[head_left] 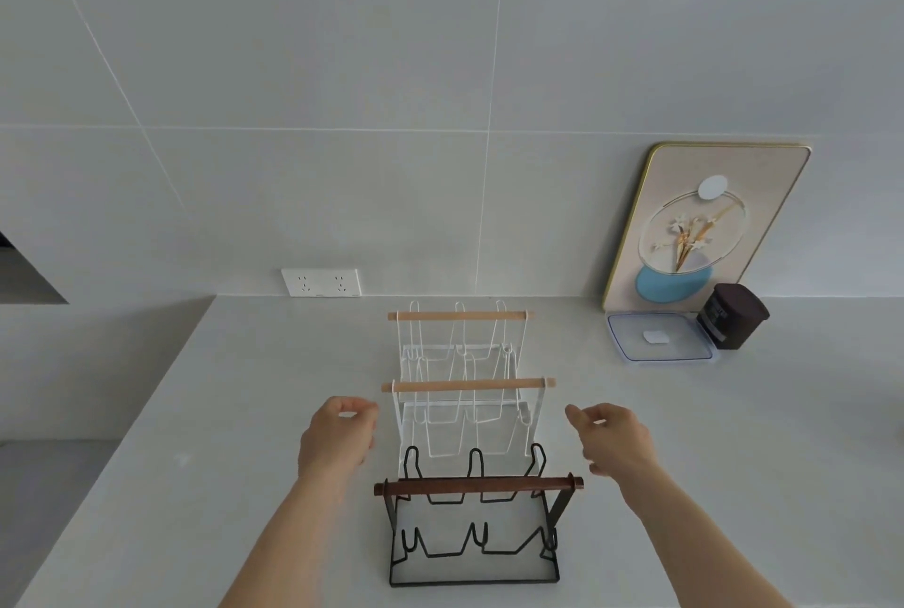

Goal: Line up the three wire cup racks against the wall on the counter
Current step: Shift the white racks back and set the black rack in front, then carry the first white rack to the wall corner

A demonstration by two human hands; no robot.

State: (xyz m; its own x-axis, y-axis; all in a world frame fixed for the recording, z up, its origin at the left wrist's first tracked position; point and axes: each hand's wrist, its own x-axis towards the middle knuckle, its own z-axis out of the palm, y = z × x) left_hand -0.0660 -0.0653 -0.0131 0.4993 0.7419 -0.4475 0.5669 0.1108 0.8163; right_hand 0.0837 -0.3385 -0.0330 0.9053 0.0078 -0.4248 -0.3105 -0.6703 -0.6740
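Observation:
Three wire cup racks stand one behind another on the pale counter (244,411). The far white rack (460,316) with a light wooden bar is closest to the wall. A second white rack (467,385) stands in front of it. Nearest me is a black rack (477,485) with a dark wooden bar. My left hand (337,436) hovers just left of the middle rack's bar end, fingers apart and empty. My right hand (611,441) hovers to the right of that bar, also open and holding nothing.
A double wall socket (321,282) sits low on the tiled wall, left of the racks. At the right, a framed picture board (704,221) leans on the wall, with a clear lidded box (660,337) and a dark jar (731,321) below it. The counter's left edge drops off.

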